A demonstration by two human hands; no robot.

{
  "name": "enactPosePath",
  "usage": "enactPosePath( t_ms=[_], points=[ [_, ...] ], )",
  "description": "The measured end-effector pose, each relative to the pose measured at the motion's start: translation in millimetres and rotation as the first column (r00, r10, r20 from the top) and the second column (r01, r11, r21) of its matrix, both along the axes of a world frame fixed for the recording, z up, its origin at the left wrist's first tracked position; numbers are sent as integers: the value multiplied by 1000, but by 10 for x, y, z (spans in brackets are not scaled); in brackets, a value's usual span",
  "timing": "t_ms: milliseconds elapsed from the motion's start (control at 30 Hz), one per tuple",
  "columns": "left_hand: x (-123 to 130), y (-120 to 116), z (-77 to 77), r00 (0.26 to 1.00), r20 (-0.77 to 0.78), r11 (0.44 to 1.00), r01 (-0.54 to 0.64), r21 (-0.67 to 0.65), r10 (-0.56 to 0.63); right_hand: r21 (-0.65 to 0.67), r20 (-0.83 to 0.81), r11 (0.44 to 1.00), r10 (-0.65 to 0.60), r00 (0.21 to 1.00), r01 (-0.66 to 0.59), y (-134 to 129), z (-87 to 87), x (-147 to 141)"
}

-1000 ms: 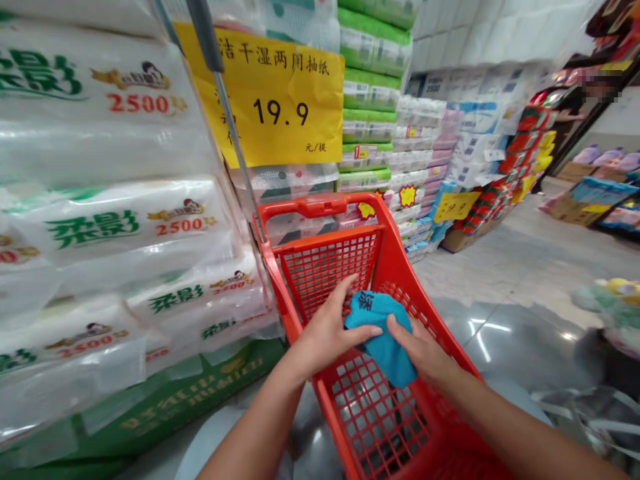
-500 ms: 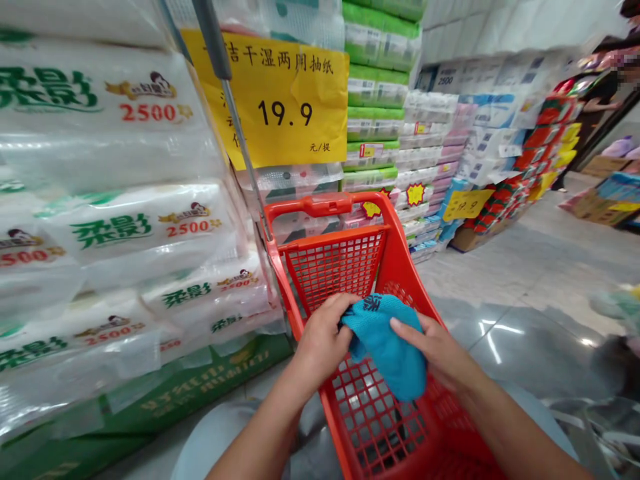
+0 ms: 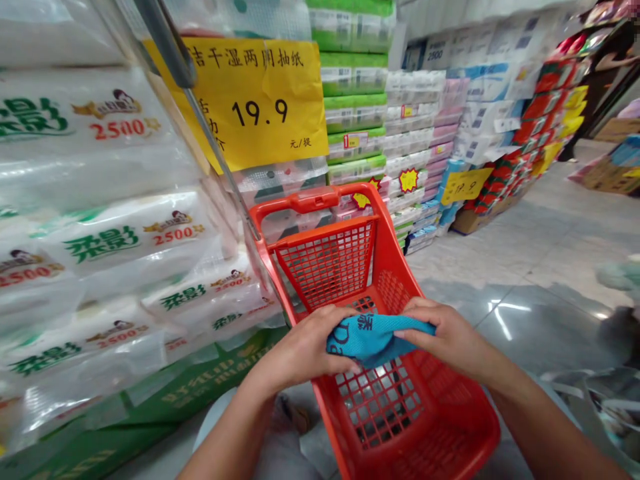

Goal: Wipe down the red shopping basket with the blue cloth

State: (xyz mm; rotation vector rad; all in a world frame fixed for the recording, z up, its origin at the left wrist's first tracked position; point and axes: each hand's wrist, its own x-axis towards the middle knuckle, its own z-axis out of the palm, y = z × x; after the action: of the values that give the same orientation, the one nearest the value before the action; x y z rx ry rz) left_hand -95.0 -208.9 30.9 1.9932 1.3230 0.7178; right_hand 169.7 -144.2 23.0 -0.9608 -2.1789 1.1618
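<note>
A blue cloth (image 3: pixel 377 340) with black lettering is stretched sideways between my two hands, bunched and partly folded. My left hand (image 3: pixel 313 347) grips its left end, thumb below and fingers on top. At the other end, the thumb and fingers of my right hand (image 3: pixel 445 333) pinch the fabric. Both hands hover over a red plastic shopping basket (image 3: pixel 323 230) with grid walls and a grid floor. A grey-gripped metal rod (image 3: pixel 213 140) slants up from the basket's far left corner.
White plastic-wrapped tissue packs (image 3: pixel 105 233) are stacked along the left. Behind the basket hang a yellow price sign (image 3: pixel 270 140) and green packs (image 3: pixel 353 73). More stacked packs (image 3: pixel 483 113) line the back right. Grey tiled floor (image 3: pixel 545 280) lies at right, and a person (image 3: pixel 595 87) stands far off.
The cloth no longer hangs down from my right hand; it is folded up into a narrower band. My right hand has turned inward, and my left hand has shifted slightly left and down.
</note>
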Motion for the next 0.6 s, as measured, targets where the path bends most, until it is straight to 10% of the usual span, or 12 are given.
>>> enactPosePath(
  t_ms=[333, 500, 600],
  points=[
    [46, 186, 99, 974, 29, 966, 226, -124, -224, -193, 124, 959, 234, 964, -208, 166, 329, 188],
    [-156, 79, 229, 971, 230, 963, 0, -271, 64, -380, 56, 918, 146, 988, -114, 277, 252, 416],
    [-149, 37, 153, 844, 461, 906, -64, -419, 273, -447, -114, 895, -49, 992, -7, 279, 145, 390]
  ],
)
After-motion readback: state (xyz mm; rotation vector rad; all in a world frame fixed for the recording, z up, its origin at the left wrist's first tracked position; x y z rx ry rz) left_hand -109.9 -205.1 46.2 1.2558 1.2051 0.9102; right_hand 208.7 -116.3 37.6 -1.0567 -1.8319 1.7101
